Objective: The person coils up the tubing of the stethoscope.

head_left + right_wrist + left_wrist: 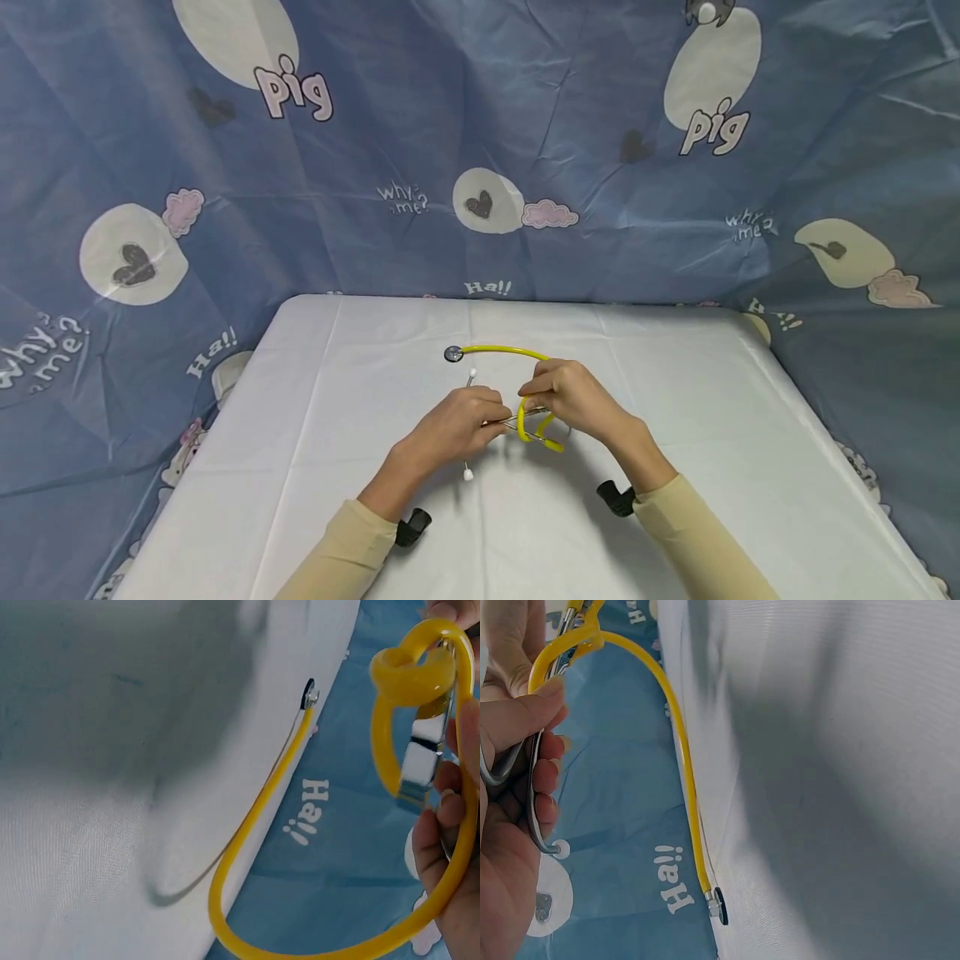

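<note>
A stethoscope with yellow tubing is held just over the white table, both hands on its near end. My left hand grips the metal ear tubes, their white ear tips sticking out on either side of the fist. To its right, my right hand pinches the yellow tubing beside a loop. In the right wrist view that loop wraps around the ear tubes near a flat metal spring piece. From there the tubing curves away to the round chest piece, at the table's far part.
A white cloth-covered table spreads beneath the hands. Blue printed fabric hangs behind it and at its sides. Black wrist-worn pieces show at both sleeves.
</note>
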The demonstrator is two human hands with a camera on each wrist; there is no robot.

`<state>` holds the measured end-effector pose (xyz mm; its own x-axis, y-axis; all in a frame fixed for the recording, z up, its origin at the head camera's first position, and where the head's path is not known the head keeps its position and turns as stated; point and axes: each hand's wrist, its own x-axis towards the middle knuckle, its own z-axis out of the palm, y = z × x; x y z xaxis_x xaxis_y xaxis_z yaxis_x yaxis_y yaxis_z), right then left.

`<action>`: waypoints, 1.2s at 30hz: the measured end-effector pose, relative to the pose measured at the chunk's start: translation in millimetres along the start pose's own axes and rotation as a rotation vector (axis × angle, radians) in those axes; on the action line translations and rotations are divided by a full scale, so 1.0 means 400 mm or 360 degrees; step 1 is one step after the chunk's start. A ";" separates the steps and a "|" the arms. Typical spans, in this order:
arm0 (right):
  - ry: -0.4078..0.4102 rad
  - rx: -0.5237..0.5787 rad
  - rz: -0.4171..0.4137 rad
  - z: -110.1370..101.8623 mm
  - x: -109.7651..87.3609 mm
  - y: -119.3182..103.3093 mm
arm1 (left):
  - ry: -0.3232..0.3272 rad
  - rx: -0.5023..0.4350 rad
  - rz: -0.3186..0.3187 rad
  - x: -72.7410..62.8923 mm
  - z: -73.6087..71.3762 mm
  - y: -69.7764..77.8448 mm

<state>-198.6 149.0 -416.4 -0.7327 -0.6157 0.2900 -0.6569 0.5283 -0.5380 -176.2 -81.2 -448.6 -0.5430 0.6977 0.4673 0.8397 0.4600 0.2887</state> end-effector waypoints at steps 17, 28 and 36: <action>0.0005 0.0493 0.0295 -0.025 -0.009 0.063 | 0.0203 -0.0245 0.0038 0.011 0.004 0.007; -0.0097 0.0753 0.0447 -0.027 -0.029 0.085 | 0.0254 -0.0347 -0.0008 0.011 0.009 0.027; -0.0018 0.0935 0.0553 -0.015 -0.040 0.090 | 0.0318 -0.0469 -0.0062 0.020 -0.008 0.034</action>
<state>-211.6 181.2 -435.7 -0.8797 -0.4753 0.0164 -0.1759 0.2931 -0.9398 -169.2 -71.3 -438.3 -0.5855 0.5484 0.5970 0.8021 0.2854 0.5245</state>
